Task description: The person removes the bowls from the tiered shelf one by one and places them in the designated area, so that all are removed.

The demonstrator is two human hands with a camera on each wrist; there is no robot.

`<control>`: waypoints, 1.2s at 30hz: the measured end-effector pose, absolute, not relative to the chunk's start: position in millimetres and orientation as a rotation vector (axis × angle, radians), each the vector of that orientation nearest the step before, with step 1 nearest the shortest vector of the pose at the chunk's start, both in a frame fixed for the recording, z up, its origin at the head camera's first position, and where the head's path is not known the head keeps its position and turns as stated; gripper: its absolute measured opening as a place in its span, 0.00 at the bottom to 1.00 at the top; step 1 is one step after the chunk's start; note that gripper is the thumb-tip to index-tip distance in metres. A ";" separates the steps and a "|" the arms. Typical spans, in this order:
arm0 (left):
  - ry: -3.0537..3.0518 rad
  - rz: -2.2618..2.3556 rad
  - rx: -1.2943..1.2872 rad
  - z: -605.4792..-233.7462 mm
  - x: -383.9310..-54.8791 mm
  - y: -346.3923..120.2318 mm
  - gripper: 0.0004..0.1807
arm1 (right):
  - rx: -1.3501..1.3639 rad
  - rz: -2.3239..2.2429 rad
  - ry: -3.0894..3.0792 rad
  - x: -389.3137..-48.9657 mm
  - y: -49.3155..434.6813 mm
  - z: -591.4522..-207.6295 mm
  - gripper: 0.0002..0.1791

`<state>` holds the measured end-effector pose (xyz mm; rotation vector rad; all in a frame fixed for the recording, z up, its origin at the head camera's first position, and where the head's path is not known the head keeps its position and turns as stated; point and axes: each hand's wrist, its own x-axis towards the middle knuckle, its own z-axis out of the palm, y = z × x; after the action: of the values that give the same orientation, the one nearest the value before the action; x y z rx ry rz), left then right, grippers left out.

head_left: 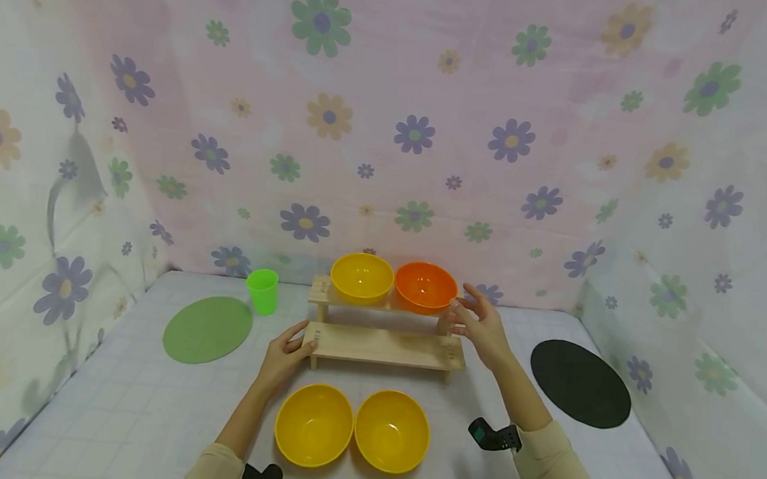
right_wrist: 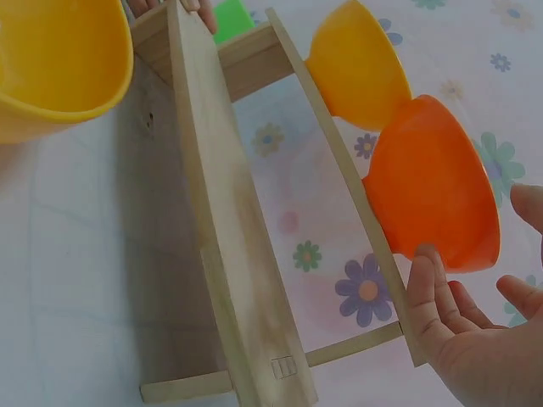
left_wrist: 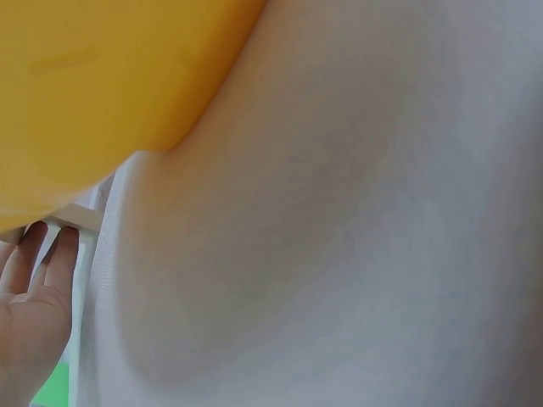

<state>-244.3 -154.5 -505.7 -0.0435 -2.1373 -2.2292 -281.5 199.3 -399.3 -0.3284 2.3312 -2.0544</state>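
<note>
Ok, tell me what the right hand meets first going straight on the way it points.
Most likely the glossy, round orange bowl on the upper pale wooden shelf; the right hand looks close beside it, though contact is unclear.

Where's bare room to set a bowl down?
Free: lower wooden shelf, right of the left hand; tabletop between green mat and left sleeve; black mat.
Crowded: upper wooden shelf, with back yellow bowl, orange bowl and right hand close together; in front, two front yellow bowls side by side.
</note>
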 end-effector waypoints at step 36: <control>-2.111 -2.239 -0.052 -506.9 -244.8 -155.2 0.32 | -0.337 -2.137 1.951 -304.3 184.9 -398.5 0.35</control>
<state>-244.8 -155.2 -506.9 -0.0522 -2.1112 -2.2394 -304.3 184.9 -398.5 -0.3370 1.9508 -2.1369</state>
